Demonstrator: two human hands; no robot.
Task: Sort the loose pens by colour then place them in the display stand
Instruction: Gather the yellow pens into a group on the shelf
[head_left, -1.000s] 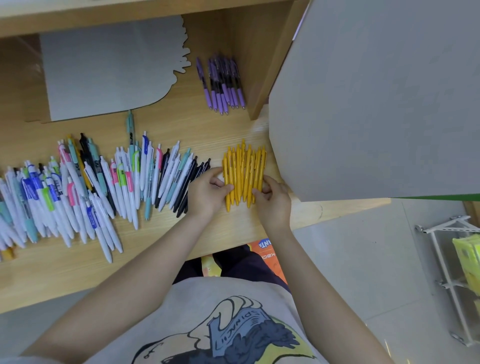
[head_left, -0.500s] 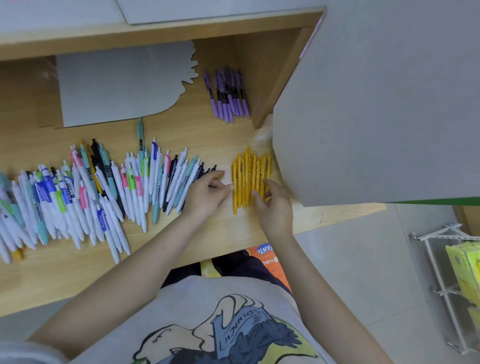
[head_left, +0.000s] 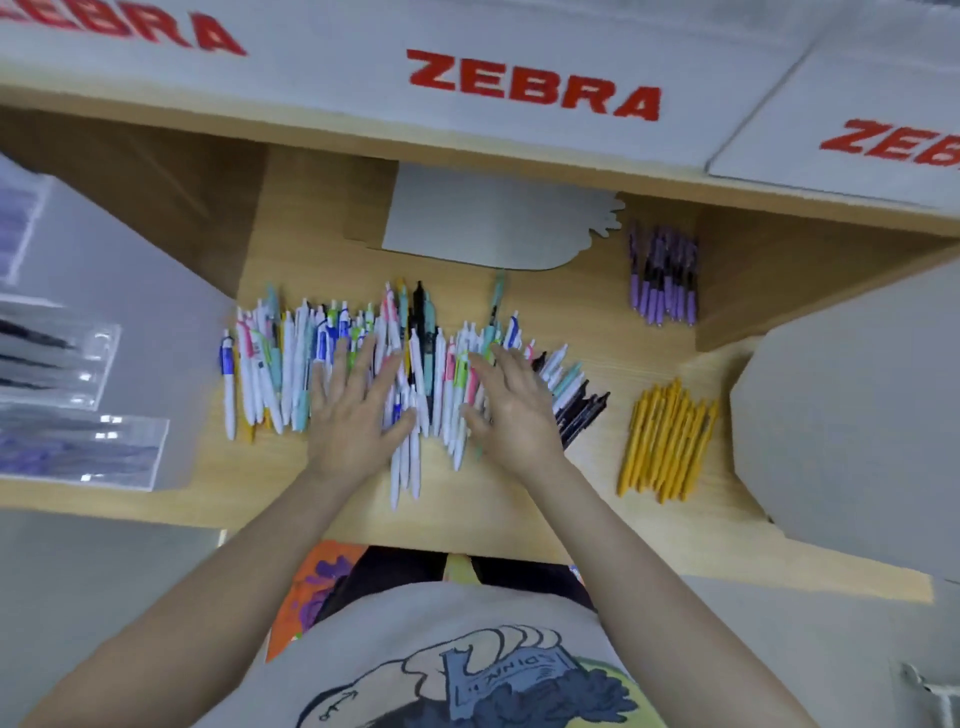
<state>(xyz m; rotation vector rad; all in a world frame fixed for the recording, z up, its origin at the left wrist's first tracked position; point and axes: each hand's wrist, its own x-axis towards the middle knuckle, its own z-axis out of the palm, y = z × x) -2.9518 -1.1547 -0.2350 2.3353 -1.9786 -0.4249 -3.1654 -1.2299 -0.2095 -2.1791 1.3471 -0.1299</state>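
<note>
My left hand (head_left: 358, 410) and right hand (head_left: 511, 410) both lie flat, fingers spread and straight, on the mixed pile of pens (head_left: 275, 364) that runs across the middle of the wooden shelf (head_left: 519, 514); the two hands are apart, with a few white pens showing between them, and neither one grips anything. The pile is mostly white barrels with coloured clips, plus some black and teal ones, and its right end fans out toward the yellow pens (head_left: 667, 441). Those lie in a tidy bunch near the shelf's front right edge, clear of the pile. The purple pens (head_left: 665, 278) sit grouped in the back right corner, well apart from the yellow ones. A grey card (head_left: 493, 223) lies against the back edge, under a white board printed ZEBRA (head_left: 535, 88).
</note>
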